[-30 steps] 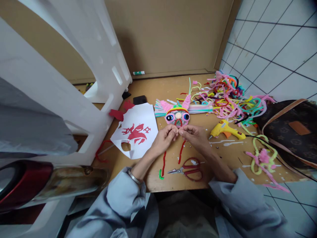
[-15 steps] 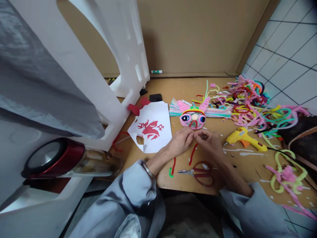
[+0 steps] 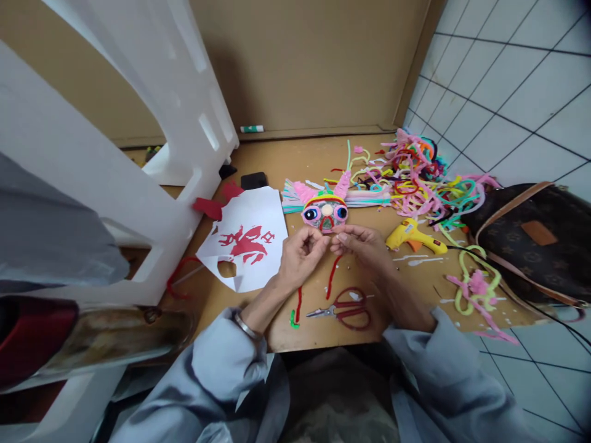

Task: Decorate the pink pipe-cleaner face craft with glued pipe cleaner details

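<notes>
My left hand and my right hand meet fingertip to fingertip above the table, both in a pinch. Whatever sits between the fingers is too small to make out. Just beyond them lies a decorated animal face with big blue-and-black eyes, pink ears and a red mouth. A red pipe cleaner lies below my right fingers. Further left is another red pipe cleaner with a green curled end. Red-handled scissors rest in front of my hands, with the blades pointing left.
White paper with red cut-out shapes lies left. A yellow glue gun and its cord are right, near a brown bag. Tangled pipe cleaners pile up at the back right. A white plastic rack and a jar stand left.
The view has swung to the right, so the table things appear further left and more of the bag shows. My hands stay together, with the fingers turned slightly and their pinch easier to see.
</notes>
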Demonstrator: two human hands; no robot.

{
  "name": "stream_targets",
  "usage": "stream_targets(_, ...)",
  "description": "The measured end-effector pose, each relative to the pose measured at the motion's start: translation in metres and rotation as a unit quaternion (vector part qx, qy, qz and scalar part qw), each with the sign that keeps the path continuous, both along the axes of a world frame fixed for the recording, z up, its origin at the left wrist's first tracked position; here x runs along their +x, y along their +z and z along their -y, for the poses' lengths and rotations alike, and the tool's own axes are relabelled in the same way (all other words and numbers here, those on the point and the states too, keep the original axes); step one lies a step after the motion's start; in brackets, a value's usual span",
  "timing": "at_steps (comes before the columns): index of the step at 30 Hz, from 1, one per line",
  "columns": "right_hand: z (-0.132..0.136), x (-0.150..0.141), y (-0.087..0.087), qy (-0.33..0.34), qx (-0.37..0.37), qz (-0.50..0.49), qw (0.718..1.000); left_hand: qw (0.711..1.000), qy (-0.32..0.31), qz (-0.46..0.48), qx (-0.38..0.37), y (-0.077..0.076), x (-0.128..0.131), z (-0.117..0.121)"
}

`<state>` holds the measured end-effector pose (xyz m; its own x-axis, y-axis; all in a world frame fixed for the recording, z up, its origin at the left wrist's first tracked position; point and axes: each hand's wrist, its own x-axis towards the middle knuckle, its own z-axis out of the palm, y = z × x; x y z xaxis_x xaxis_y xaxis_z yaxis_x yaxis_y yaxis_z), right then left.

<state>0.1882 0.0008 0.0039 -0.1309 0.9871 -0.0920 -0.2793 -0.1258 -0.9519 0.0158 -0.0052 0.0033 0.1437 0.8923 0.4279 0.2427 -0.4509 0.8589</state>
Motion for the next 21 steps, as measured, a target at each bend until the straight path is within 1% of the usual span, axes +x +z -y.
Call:
stream_targets(2,0.0016,0.0002,0.0022,-0.003,0.006,-0.011,1.000,0.999,-0.009,-0.013,0.037,-0.0029,0.0004,-0.0003)
stream_targets(6,0.0039,-0.0024,0.0070,-0.007,0.015,-0.014,1.000,0.986,-0.007,-0.067,0.150,-0.0052,0.0012,-0.0010)
stream_targets(9,0.0036,-0.0044,0.0070,-0.015,0.024,-0.006,1.000,0.979,-0.006,-0.083,0.188,-0.0055,0.0017,-0.0021)
stream_targets(14,0.0022,-0.0057,0.0021,-0.015,0.045,0.034,0.998,0.973,-0.007,-0.113,0.200,-0.0072,0.0011,-0.0026)
stream_targets(17,0.0027,-0.0066,0.0005,-0.015,0.056,0.051,0.997,0.974,-0.010,-0.127,0.188,-0.0078,0.0009,-0.0021)
stream_targets(21,0.0043,-0.0078,0.0009,-0.031,0.075,0.068,0.994,0.981,0.003,-0.108,0.159,-0.0070,0.0023,-0.0014)
